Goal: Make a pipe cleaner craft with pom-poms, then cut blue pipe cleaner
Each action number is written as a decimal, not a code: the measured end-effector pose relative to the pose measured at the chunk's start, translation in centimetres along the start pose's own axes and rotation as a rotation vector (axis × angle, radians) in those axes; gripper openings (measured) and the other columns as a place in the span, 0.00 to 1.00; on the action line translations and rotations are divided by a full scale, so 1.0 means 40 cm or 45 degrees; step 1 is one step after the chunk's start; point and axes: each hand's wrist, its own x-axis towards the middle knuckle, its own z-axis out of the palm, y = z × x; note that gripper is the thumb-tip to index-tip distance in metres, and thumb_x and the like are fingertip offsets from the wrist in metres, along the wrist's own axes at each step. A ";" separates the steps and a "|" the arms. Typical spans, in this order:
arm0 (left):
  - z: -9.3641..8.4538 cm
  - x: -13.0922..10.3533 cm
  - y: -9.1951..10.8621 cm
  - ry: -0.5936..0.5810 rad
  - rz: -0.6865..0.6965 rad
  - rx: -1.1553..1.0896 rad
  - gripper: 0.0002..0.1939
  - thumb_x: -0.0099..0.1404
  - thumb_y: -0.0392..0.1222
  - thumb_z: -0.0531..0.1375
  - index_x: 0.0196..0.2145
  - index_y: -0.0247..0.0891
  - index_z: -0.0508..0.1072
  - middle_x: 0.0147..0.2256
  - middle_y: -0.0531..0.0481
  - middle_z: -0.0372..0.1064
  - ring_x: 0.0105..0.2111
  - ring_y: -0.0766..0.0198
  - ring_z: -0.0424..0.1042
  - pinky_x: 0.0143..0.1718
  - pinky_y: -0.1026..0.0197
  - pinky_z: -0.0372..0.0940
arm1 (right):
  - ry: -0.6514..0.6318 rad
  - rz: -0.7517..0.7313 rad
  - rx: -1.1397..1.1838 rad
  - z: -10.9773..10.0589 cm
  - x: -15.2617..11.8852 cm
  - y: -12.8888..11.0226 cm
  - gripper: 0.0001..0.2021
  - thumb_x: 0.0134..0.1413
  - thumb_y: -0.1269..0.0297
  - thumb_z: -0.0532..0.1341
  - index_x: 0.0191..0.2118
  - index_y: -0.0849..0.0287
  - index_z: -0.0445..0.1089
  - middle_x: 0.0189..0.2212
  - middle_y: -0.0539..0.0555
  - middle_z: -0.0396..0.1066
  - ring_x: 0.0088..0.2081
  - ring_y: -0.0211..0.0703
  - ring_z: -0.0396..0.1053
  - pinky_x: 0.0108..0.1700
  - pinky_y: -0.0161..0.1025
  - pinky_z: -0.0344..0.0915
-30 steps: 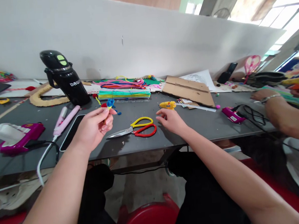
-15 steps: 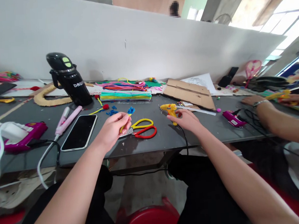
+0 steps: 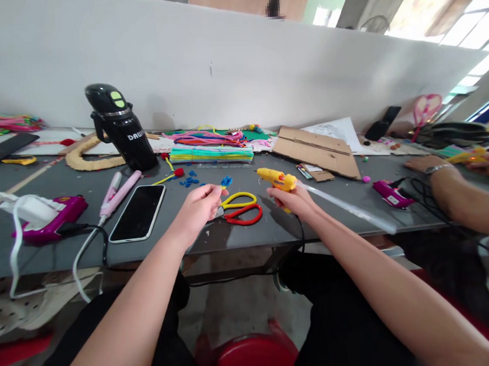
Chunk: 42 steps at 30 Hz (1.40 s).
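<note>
The glue gun [image 3: 271, 176] is yellow with an orange patch, and its stick [image 3: 349, 207] is a cloudy, see-through white. The small tuft [image 3: 226, 181] is bright blue, as are the scraps [image 3: 190, 181] on the dark grey desk [image 3: 206, 241]. The scissors [image 3: 227, 217] pair one yellow handle loop with one red. The flask [image 3: 130, 140] is black with white lettering and lime green on its lid; the phone [image 3: 139, 214] has a black screen inside a white edge. Bundled stems [image 3: 212, 153] show bands of mint and yellow, the cardboard [image 3: 315, 154] is plain tan, both power blocks [image 3: 67, 224] are magenta, and the stool [image 3: 255, 359] is red
</note>
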 end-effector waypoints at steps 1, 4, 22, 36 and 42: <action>0.001 0.001 -0.003 0.011 -0.001 0.004 0.14 0.62 0.49 0.63 0.36 0.33 0.73 0.23 0.57 0.50 0.20 0.74 0.49 0.20 0.69 0.45 | -0.022 -0.013 0.005 0.008 -0.014 -0.010 0.15 0.51 0.48 0.63 0.30 0.56 0.68 0.19 0.49 0.64 0.21 0.38 0.61 0.23 0.37 0.58; 0.002 0.006 -0.010 0.052 -0.021 0.008 0.14 0.62 0.49 0.63 0.35 0.33 0.73 0.22 0.58 0.48 0.19 0.74 0.48 0.19 0.68 0.44 | -0.098 -0.071 0.013 0.030 -0.049 -0.039 0.14 0.52 0.50 0.63 0.30 0.55 0.69 0.21 0.50 0.66 0.23 0.39 0.62 0.24 0.38 0.59; 0.003 0.012 -0.030 0.116 0.039 0.288 0.15 0.65 0.53 0.58 0.33 0.37 0.72 0.18 0.59 0.51 0.16 0.71 0.50 0.18 0.65 0.44 | -0.241 -0.348 -0.130 0.076 -0.093 -0.105 0.07 0.52 0.64 0.59 0.36 0.54 0.73 0.25 0.48 0.65 0.27 0.40 0.60 0.29 0.38 0.57; 0.003 0.013 -0.024 0.086 0.057 0.324 0.16 0.66 0.53 0.57 0.33 0.36 0.73 0.18 0.58 0.52 0.17 0.71 0.50 0.18 0.66 0.44 | -0.250 -0.352 -0.135 0.083 -0.091 -0.105 0.06 0.51 0.67 0.58 0.34 0.55 0.72 0.24 0.48 0.67 0.26 0.39 0.62 0.28 0.38 0.57; 0.000 0.017 -0.032 0.095 0.062 0.344 0.16 0.66 0.53 0.57 0.33 0.36 0.73 0.18 0.58 0.52 0.17 0.71 0.50 0.18 0.66 0.44 | -0.247 -0.377 -0.136 0.083 -0.084 -0.099 0.05 0.50 0.68 0.59 0.33 0.57 0.72 0.22 0.47 0.64 0.24 0.37 0.60 0.27 0.36 0.56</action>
